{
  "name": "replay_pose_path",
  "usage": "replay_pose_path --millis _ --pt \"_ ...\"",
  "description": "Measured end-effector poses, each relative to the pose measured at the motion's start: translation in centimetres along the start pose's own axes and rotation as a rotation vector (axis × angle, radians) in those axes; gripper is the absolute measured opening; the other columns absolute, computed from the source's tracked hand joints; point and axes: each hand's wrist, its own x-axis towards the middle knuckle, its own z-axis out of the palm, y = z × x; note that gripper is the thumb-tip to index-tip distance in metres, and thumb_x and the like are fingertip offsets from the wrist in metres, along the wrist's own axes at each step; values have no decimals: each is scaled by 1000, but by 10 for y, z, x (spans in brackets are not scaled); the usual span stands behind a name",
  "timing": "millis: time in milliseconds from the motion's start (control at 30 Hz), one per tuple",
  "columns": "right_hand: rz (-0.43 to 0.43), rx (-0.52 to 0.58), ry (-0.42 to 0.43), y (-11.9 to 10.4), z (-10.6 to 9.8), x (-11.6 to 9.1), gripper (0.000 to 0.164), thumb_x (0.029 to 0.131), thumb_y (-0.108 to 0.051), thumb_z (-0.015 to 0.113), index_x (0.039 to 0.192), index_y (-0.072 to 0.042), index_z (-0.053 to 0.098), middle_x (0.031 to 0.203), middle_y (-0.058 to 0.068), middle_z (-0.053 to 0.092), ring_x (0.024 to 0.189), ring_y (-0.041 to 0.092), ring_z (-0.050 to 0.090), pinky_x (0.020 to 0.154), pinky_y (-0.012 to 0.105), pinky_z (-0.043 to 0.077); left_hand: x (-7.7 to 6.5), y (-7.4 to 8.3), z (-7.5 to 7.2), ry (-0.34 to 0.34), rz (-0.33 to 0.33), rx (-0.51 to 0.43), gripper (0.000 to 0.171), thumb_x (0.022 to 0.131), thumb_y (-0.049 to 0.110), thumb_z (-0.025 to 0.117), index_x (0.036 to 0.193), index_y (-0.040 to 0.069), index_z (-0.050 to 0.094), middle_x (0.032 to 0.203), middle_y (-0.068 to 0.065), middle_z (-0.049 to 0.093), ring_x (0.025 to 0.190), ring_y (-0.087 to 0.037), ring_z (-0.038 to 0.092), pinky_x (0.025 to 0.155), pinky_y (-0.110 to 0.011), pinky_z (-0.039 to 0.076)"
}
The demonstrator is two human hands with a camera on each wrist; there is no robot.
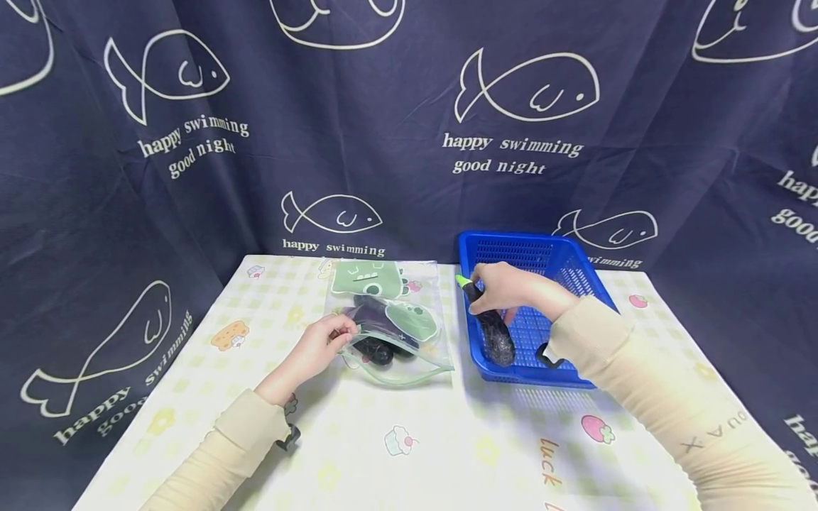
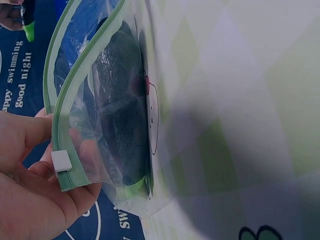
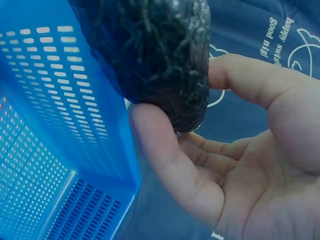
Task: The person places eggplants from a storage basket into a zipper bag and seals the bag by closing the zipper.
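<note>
My right hand [image 1: 514,285] grips a dark, film-wrapped eggplant [image 1: 498,341] near its bright green stem end, over the left side of the blue basket [image 1: 533,376]. In the right wrist view, thumb and fingers are curled around the eggplant's dark, wrinkled body [image 3: 155,55]. My left hand [image 1: 318,343] pinches the left end of the mouth of a clear zip bag [image 1: 423,273] that lies on the table. A white slider [image 2: 61,161] sits on its green zip strip, and the mouth gapes. Inside are dark eggplants [image 1: 373,350], partly hidden by the bag's green cartoon print.
The basket has slotted walls and stands at the right rear of the table, just right of the bag. A patterned cloth [image 1: 358,454] covers the table. Behind it hangs a navy curtain [image 1: 396,128] with white fish drawings.
</note>
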Motion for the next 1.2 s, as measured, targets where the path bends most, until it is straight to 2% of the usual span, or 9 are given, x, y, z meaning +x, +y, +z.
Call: replay_pose_path --millis 400,800,967,1200 --pt "-58 -8 25 -14 13 1 59 81 -20 71 128 2 43 90 16 62 60 18 65 49 32 55 1 1 -1 2 -1 1 11 86 0 63 92 9 64 81 0 56 73 -12 52 67 -25 48" --pt "-140 6 34 -25 29 -1 57 80 -19 72 126 1 44 84 11 64 52 16 63 47 32 54 1 0 -1 -6 -8 8 11 86 0 63 93 10 64 81 1 56 73 -12 52 67 -26 48" --pt "-195 8 32 -31 35 -1 55 79 -17 71 124 0 44 81 8 65 46 15 61 43 28 52 1 1 -1 -5 -5 5 11 86 0 63 92 9 64 81 1 56 73 -12 52 67 -25 48" --pt "-219 40 24 -36 44 0 55 79 -16 71 124 -2 44 80 7 64 45 17 60 42 28 51 1 1 -1 -4 -5 -2 10 86 0 63 93 7 64 81 0 57 73 -12 52 67 -25 48"
